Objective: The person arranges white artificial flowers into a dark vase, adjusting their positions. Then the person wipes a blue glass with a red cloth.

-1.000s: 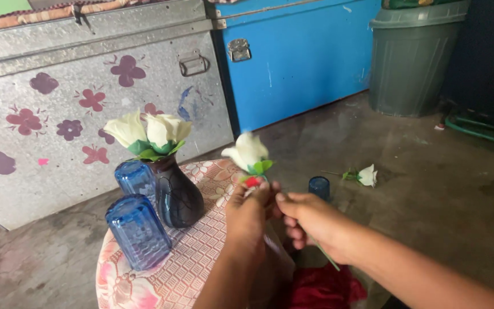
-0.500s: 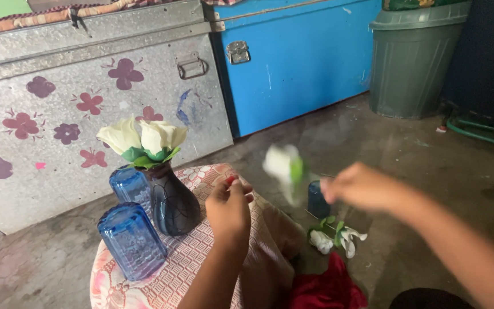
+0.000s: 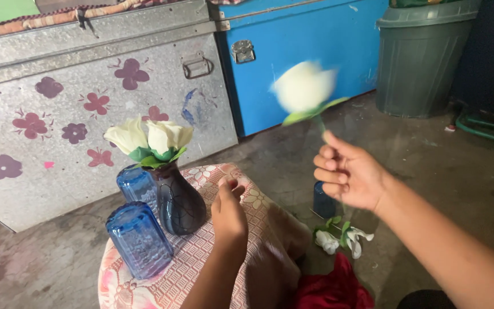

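Note:
My right hand (image 3: 350, 174) grips the green stem of a white artificial rose (image 3: 304, 87), held upright in the air and blurred by motion. My left hand (image 3: 228, 213) rests over the patterned cloth of a small stool (image 3: 201, 257), its fingers pinched on a tiny red piece. Left of it a dark vase (image 3: 177, 197) holds two white roses (image 3: 150, 137). Two blue glasses stand upside down by the vase, one (image 3: 138, 237) in front and one (image 3: 135, 184) behind.
A flower-painted metal trunk (image 3: 87, 109) and a blue trunk (image 3: 298, 51) line the back; a grey bin (image 3: 421, 57) stands at right. On the concrete floor lie white flowers (image 3: 338, 237), a small blue glass (image 3: 322, 201) and red cloth (image 3: 333, 289).
My right hand took the white rose away from my left hand, swung it right and raised it high. My left hand stayed over the stool with the red piece.

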